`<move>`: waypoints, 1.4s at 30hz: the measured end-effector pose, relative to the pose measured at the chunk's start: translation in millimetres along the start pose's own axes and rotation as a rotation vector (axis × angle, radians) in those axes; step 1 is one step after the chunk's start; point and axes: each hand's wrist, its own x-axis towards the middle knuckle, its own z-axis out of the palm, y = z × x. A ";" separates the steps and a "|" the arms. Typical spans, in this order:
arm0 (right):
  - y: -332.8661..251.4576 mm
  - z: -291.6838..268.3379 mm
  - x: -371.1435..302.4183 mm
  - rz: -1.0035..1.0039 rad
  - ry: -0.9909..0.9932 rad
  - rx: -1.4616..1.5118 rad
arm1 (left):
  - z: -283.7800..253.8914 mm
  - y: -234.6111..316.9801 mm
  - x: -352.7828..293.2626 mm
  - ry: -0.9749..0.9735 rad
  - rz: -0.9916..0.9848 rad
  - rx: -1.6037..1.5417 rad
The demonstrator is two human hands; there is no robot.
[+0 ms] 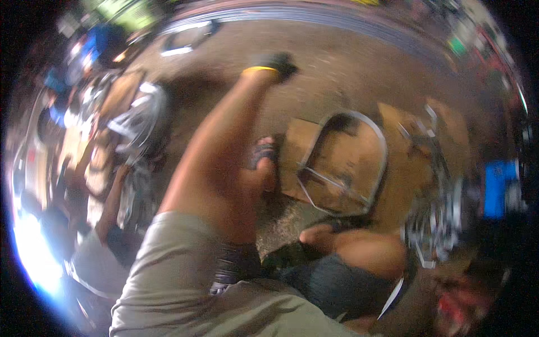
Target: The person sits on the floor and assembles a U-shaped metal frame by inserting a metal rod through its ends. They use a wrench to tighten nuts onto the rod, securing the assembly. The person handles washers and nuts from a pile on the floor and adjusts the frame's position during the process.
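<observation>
My left hand (279, 65) wears a dark glove with a yellow cuff and is stretched far forward over the brown ground. Motion blur smears its fingers, and I see nothing held in it. To the near right of it, a bent metal frame (383, 147) with a rounded far end and a thin crossbar lies on flat cardboard (293, 147). The hand is well apart from this frame. My right hand does not show.
Loose metal pieces (435, 224) are heaped at the right, near a blue object (501, 189). Another person (101, 255) sits at the left by a pile of metal parts (137, 121). Another frame (188, 42) lies far left; long metal rods (314, 16) line the far edge.
</observation>
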 end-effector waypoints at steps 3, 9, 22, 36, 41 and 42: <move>36.4 -31.0 -41.5 0.120 0.035 0.039 | -48.6 33.2 -43.8 0.097 -0.077 -0.228; 57.4 -23.5 -93.1 0.201 0.003 0.125 | 11.6 -61.9 -119.9 -0.830 -0.275 0.136; 79.2 -7.4 -110.4 0.225 -0.037 0.222 | -48.5 -2.5 -100.7 -0.583 0.202 -0.290; 84.6 -9.2 -134.3 0.287 -0.102 0.278 | 8.3 35.1 -102.5 -0.664 0.061 -0.016; 65.8 -3.3 -126.1 0.309 -0.197 0.273 | 45.3 81.2 -113.3 -0.980 0.192 0.315; 58.4 -3.8 -121.4 0.303 -0.216 0.279 | 56.3 80.8 -112.0 -0.980 0.232 0.327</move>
